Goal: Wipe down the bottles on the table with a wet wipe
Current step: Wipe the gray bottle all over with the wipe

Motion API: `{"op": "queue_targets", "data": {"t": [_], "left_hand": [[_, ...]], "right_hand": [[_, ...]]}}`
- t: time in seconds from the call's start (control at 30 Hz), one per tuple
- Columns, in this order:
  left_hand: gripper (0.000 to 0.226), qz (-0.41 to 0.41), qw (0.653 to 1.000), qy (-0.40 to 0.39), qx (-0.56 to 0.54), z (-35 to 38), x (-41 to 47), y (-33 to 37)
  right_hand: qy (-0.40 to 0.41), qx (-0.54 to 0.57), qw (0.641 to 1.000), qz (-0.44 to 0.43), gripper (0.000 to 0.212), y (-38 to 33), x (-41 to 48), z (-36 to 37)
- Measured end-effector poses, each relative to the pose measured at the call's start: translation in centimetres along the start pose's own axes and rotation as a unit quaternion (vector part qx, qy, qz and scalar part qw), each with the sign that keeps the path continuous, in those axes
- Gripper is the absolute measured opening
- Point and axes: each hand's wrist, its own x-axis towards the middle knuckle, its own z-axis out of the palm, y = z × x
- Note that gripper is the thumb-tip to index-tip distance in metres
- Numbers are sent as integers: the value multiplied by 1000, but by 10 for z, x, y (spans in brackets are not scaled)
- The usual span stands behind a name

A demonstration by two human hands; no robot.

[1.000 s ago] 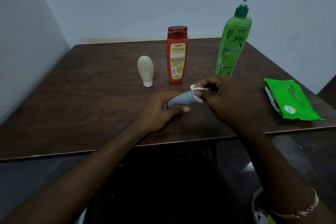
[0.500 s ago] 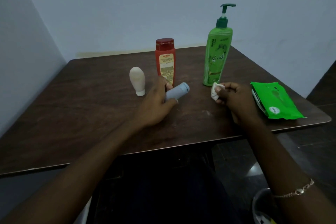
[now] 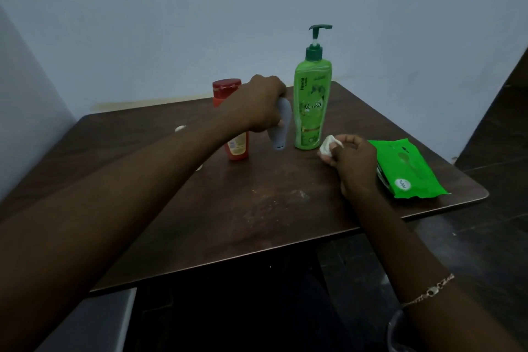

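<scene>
Grey bottle (image 3: 281, 126): axis near vertical, cap down, earlier slanted 2 o'clock; your left grip (image 3: 264, 104) clasps it, right grip (image 3: 353, 161) pinches wipe (image 3: 327, 146).

Table (image 3: 257, 208) (dark): pump bottle (image 3: 311, 111), wipe pack (image 3: 405, 168).

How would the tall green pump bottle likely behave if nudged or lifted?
The pump bottle is tall on a narrow base, so a nudge near the top would probably tip it rather than slide it. Its smooth plastic may turn slippery once wiped wet. The long pump neck looks like a weak place to lift by.
</scene>
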Motion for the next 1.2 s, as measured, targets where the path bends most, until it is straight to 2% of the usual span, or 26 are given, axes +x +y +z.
{"op": "queue_targets", "data": {"t": [0.33, 0.53, 0.9, 1.2], "left_hand": [[41, -57, 998, -36, 21, 32, 32, -10], [38, -62, 996, -56, 30, 46, 39, -14], [48, -70, 995, -60, 28, 50, 41, -15], [44, -72, 997, -33, 5, 44, 37, -11]], "right_hand": [[-17, -31, 999, -24, 14, 10, 5, -2], [-22, -33, 999, -25, 12, 12, 5, -1], [-29, -40, 999, -18, 12, 14, 7, -2], [-31, -48, 998, -22, 13, 12, 5, -1]]}}
